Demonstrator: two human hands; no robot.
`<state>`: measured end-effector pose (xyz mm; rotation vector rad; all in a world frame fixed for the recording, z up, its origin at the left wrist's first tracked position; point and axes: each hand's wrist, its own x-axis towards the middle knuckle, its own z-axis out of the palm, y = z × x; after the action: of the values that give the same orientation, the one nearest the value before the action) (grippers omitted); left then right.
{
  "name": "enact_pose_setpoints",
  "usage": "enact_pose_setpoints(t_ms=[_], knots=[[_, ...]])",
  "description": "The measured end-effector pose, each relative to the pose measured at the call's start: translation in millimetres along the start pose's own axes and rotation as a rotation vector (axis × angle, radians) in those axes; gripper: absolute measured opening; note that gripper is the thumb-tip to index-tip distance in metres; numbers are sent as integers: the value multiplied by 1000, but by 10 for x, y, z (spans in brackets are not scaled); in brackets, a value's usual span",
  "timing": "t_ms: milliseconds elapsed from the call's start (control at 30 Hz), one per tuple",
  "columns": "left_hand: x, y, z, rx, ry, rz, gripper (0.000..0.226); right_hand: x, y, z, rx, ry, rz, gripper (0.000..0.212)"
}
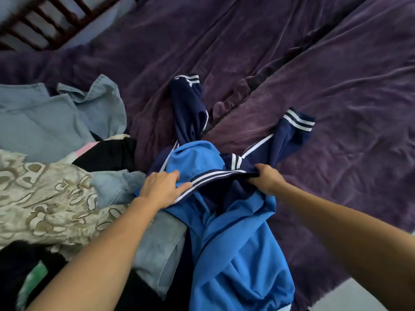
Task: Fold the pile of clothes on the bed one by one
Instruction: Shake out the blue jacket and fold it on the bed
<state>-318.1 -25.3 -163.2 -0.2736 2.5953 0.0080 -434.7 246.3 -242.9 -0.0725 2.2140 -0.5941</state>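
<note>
Blue track jacket (235, 243): my left hand (161, 189) curls fingers on its striped band (213, 176), right hand (267, 179) pinches it, ready to stretch flat for folding.

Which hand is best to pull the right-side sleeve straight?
Probably right: the right hand grips the jacket just beside that sleeve, while the left hand holds the far side by the pile.

I log: fingertips of right hand (266, 178) hidden under the jacket (235, 243) band. Jacket runs off the bottom edge; pile (45, 198) cut at left. Headboard (45, 25) blurred and cropped.
</note>
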Motion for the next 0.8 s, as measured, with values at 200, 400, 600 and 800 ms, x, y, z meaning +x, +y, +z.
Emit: enact_pose_setpoints(t_ms=[200,400,600,800], knots=[[-619,26,-287,74,-9,113,69,-603,-149,-413,10,205,-138,47],[-1266,-97,-971,-511,434,-99,37,-1449,-670,-755,-236,15,-427,38],[-2238,-281,-1626,-528,683,26,11,-2639,-1054,-453,-312,12,-622,41],[-3292,-573,-2146,-705,938,96,26,-4012,-1340,-719,374,-103,-682,20]])
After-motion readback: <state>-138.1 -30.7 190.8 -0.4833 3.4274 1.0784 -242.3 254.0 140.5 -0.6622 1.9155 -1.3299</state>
